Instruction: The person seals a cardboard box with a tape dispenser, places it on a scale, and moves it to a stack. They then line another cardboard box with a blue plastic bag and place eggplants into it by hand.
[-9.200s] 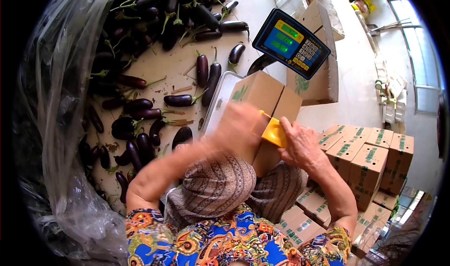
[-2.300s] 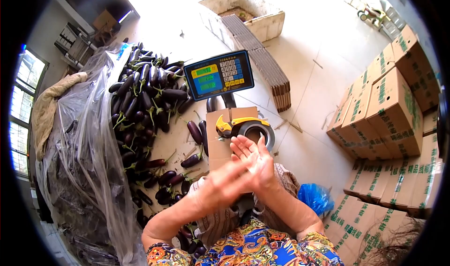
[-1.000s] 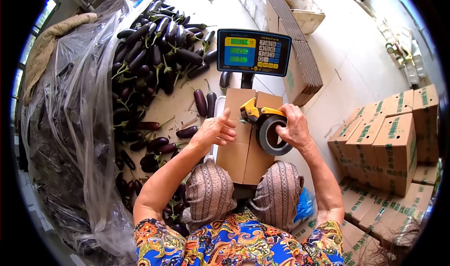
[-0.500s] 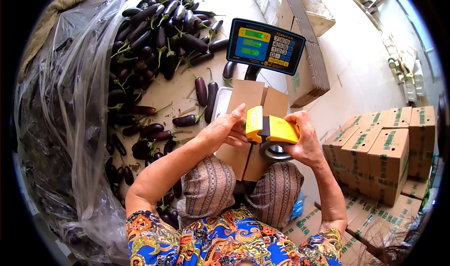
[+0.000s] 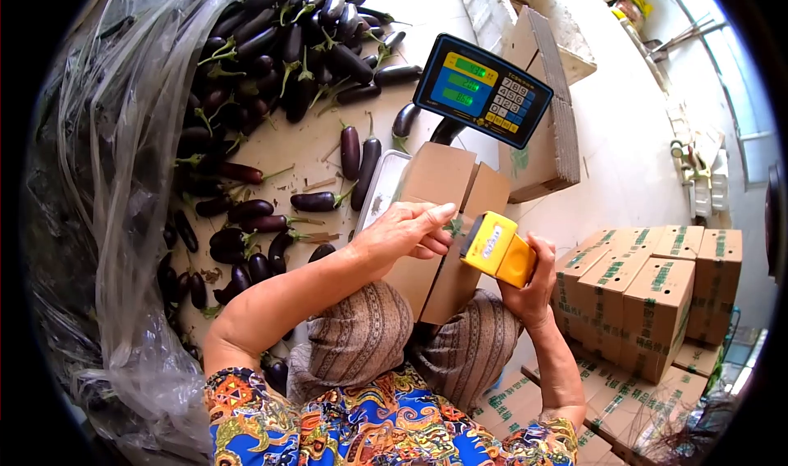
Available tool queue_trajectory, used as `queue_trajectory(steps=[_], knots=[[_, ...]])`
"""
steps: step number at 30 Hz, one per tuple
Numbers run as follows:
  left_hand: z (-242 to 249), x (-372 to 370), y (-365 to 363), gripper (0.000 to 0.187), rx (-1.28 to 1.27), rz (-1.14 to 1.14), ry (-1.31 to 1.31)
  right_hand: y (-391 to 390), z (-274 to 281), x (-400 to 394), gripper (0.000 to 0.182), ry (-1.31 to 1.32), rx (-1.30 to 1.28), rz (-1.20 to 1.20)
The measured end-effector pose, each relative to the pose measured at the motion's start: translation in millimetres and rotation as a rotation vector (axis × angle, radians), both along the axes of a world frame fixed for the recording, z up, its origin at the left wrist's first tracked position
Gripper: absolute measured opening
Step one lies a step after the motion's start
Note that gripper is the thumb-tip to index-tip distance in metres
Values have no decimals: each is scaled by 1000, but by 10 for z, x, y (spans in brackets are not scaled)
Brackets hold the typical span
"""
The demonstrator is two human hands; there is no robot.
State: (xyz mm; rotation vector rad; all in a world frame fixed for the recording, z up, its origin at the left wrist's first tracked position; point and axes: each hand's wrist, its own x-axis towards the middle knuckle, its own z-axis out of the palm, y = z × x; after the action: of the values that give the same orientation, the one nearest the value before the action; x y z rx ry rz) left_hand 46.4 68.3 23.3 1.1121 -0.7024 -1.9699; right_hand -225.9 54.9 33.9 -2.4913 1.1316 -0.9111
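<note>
My right hand (image 5: 532,287) grips a yellow tape dispenser (image 5: 502,251), tilted above the right side of a brown cardboard carton (image 5: 442,174). A short piece of clear tape with green print (image 5: 455,225) shows between the dispenser and my left hand (image 5: 402,238). My left fingers are curled at the near end of this tape, the thumb stretched along above them. The carton stands between my knees on a scale platform (image 5: 383,188), its top flaps closed with a seam down the middle. Behind the carton stands the scale's lit display (image 5: 483,90).
A heap of eggplants (image 5: 279,43) lies at the left, with loose ones (image 5: 316,201) nearer the scale. Clear plastic sheeting (image 5: 123,220) borders the heap. Flattened cartons (image 5: 546,129) lean behind the display. Taped boxes (image 5: 652,310) are stacked at the right.
The dispenser has turned in my right hand and moved slightly right and down, away from my left hand. Printed tape now shows between them. The whole view has shifted a little.
</note>
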Motion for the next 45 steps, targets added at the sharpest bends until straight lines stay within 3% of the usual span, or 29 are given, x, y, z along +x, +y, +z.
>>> queue_trajectory(steps=[5, 15, 18, 24, 27, 33, 45], knots=[[-85, -35, -162, 49, 33, -90, -111, -32, 24, -2, 73, 39, 41, 27], [-357, -110, -192, 16, -41, -20, 147, -36, -69, -75, 68, 8, 75, 45], [-300, -109, -161, 16, -90, -27, 99, -53, -45, -44, 68, 19, 76, 55], [-141, -76, -240, 15, -224, -117, -241, -39, -55, -75, 70, 34, 83, 73], [-277, -132, -185, 15, -365, -87, -197, -39, -76, -77, 72, 26, 103, 70], [-262, -160, -192, 13, -519, 2, -377, -83, -51, -38, 72, 63, 89, 87], [-342, -133, -164, 7, -646, 209, -453, -146, 63, 37, 72, 192, 98, 114]])
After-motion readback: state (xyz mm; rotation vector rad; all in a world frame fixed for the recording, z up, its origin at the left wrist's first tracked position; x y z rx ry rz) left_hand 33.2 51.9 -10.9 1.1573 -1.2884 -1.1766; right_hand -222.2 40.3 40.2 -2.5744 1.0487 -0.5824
